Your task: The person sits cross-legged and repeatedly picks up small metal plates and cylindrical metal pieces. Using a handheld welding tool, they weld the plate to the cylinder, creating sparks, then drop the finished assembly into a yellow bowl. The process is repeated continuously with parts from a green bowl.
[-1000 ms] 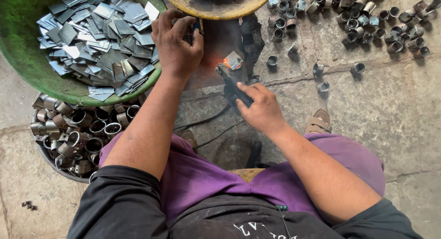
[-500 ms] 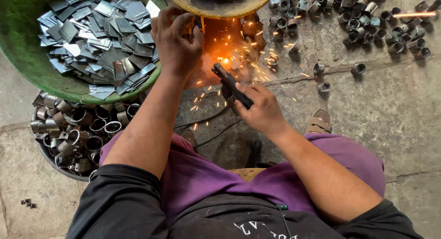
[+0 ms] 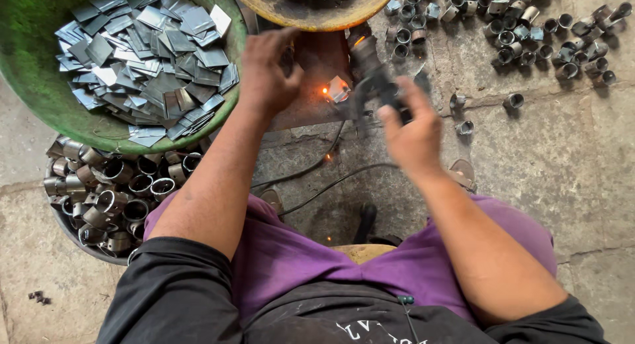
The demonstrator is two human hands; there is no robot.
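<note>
My left hand (image 3: pixel 268 76) hovers over a rusty metal work plate (image 3: pixel 314 99), fingers spread and blurred, with nothing visible in it. A small square metal piece (image 3: pixel 338 89) lies on the plate beside a glowing orange spot (image 3: pixel 325 90). My right hand (image 3: pixel 411 129) is closed on a dark welding holder (image 3: pixel 374 92), blurred with motion, to the right of the square piece. A black cable (image 3: pixel 317 185) runs from the holder down across the floor toward my lap.
A green basin (image 3: pixel 40 99) of flat grey metal squares sits at upper left. Below it a dark tub (image 3: pixel 92 241) holds short metal rings. A yellow bowl (image 3: pixel 311 13) is at top centre. Several loose rings (image 3: pixel 529 33) lie on the concrete floor at upper right.
The bright shower of sparks has died to a small glow. My left hand has lifted off and opened. My right hand has shifted right with the holder.
</note>
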